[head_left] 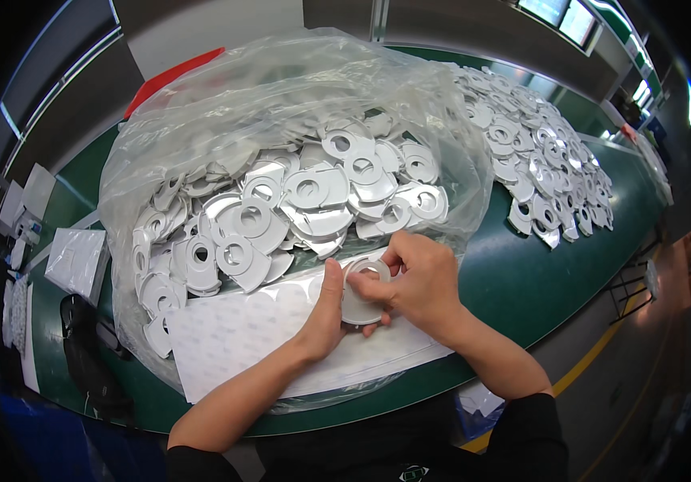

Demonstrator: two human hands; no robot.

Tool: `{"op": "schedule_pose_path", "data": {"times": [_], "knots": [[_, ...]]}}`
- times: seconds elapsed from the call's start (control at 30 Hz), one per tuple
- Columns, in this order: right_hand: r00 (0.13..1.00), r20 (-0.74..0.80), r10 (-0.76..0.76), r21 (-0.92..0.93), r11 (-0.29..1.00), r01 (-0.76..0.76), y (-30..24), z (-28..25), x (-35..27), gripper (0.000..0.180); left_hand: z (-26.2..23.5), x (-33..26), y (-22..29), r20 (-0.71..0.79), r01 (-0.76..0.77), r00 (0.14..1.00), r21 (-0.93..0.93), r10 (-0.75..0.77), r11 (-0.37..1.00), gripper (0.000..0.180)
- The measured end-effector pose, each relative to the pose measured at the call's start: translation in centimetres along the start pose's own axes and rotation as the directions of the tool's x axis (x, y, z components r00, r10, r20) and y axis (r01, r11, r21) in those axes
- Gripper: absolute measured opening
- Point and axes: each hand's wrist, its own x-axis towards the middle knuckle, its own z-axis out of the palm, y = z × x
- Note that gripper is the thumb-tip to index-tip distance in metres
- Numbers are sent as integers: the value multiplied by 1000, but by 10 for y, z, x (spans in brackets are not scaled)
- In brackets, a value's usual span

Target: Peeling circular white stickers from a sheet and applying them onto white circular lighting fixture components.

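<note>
Between my two hands is a white plastic ring part (359, 308), round with a hole in it. My left hand (325, 315) is closed round its left side and underside, with fingertips showing below it. My right hand (419, 277) pinches the part's upper right, the thumb lying across its hole. Beneath my hands lies a white sheet (241, 341) with rounded outlines along its far edge. Just beyond, a clear plastic bag (281, 76) gapes toward me, full of similar white ring parts (309, 189).
Another heap of white ring parts (542, 157) covers the right of the green table (514, 281). At the left are a white packet (78, 263) and a black item (88, 353). A red object (173, 79) stands behind the bag. Below the near edge sits a blue bin (474, 410).
</note>
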Motion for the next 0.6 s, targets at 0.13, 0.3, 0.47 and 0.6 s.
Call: {"op": "schedule_pose_path", "data": {"times": [0.13, 0.3, 0.47, 0.6], "knots": [[996, 56, -75, -34, 996, 77, 1, -3, 0, 45, 1, 1, 4, -82, 55, 995, -103, -63, 993, 79], [961, 276, -11, 214, 975, -50, 12, -20, 5, 31, 1, 2, 9, -97, 84, 990, -208, -106, 974, 78], [927, 369, 65, 285, 941, -180, 10, -22, 7, 24, -4, 3, 15, -24, 149, 987, -239, -159, 960, 82], [951, 302, 69, 261, 953, -152, 9, -14, 1, 19, -8, 4, 13, -10, 148, 988, -158, -151, 976, 82]]}}
